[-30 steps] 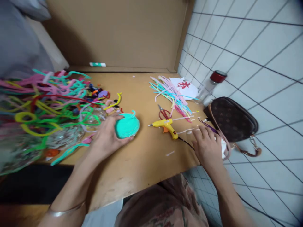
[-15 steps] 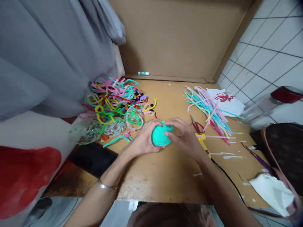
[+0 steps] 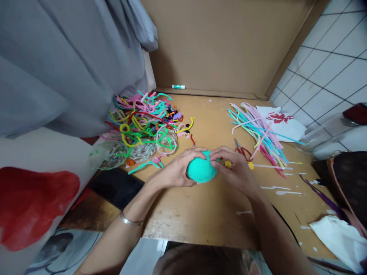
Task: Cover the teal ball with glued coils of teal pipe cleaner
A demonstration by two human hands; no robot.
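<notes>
A rounded turquoise ball with a fuzzy, wound-looking surface point(image 3: 201, 170) is held above the table. My left hand point(image 3: 180, 168) wraps round its left side, thumb below and fingers over the top. With thumb and forefinger pressed together, my right hand point(image 3: 232, 166) pinches at the ball's upper right edge, beside a short turquoise bit sticking up. Exactly what lies between those fingertips is too small to make out. Behind the right hand, a yellow glue gun point(image 3: 251, 165) is mostly hidden. Red-handled pliers point(image 3: 242, 151) lie just beyond that hand.
Bent, colourful pipe cleaners point(image 3: 143, 114) heap at the left, by clear plastic bowls point(image 3: 142, 152) and a black phone-like slab point(image 3: 114, 189). Straight pipe cleaners point(image 3: 259, 131) lie right, near a clear bottle point(image 3: 327, 126), a brown bag point(image 3: 346, 183) and white tissue point(image 3: 338, 238). A glue stick point(image 3: 178, 87) lies behind.
My right thumb and forefinger have closed into a pinch at the ball's upper right edge. The right hand now covers more of the glue gun. The camera view has shifted slightly.
</notes>
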